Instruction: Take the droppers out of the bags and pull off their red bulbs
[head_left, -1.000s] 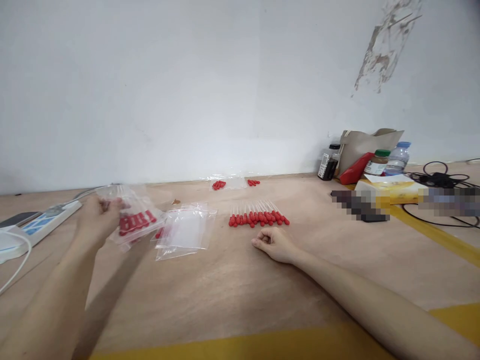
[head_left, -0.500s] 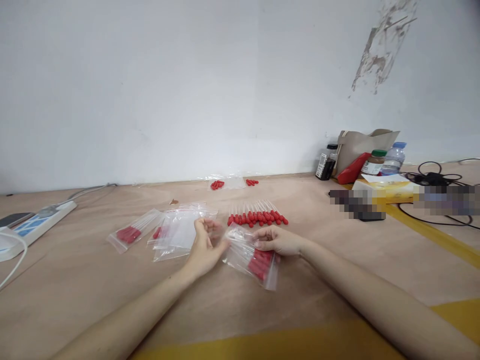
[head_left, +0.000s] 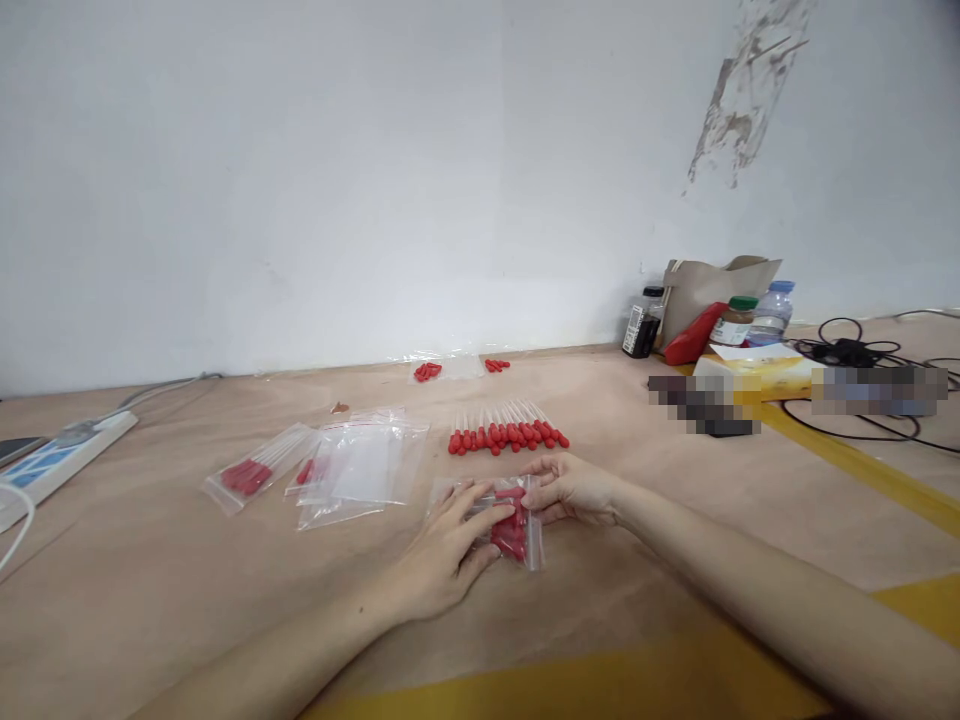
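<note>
Beneath my hands lies a clear zip-lock bag (head_left: pixel 534 548) with several red-tipped sticks inside, its sealing strip towards the right. My left hand (head_left: pixel 454 550) rests across the bag with fingers stretched out over the red tips. My right hand (head_left: pixel 574 488) pinches the bag's upper right edge between thumb and fingers. Just beyond, a row of loose red-tipped white sticks (head_left: pixel 506 435) lies on the table, tips facing me. On the left are a stack of clear zip-lock bags (head_left: pixel 367 465) and a filled bag (head_left: pixel 251 475) of red-tipped sticks.
Small red pieces (head_left: pixel 427 372) lie on clear plastic by the wall. A white power strip (head_left: pixel 71 465) sits at the left. At the right stand a dark bottle (head_left: pixel 642 325), a beige bag (head_left: pixel 686 285), a green-lidded jar (head_left: pixel 735 322), a tissue pack (head_left: pixel 757 375) and black cables (head_left: pixel 847 348).
The filled bag has been lowered flat onto the table. My left hand has moved right, from the bag's left end onto the bag. My right hand still grips its edge.
</note>
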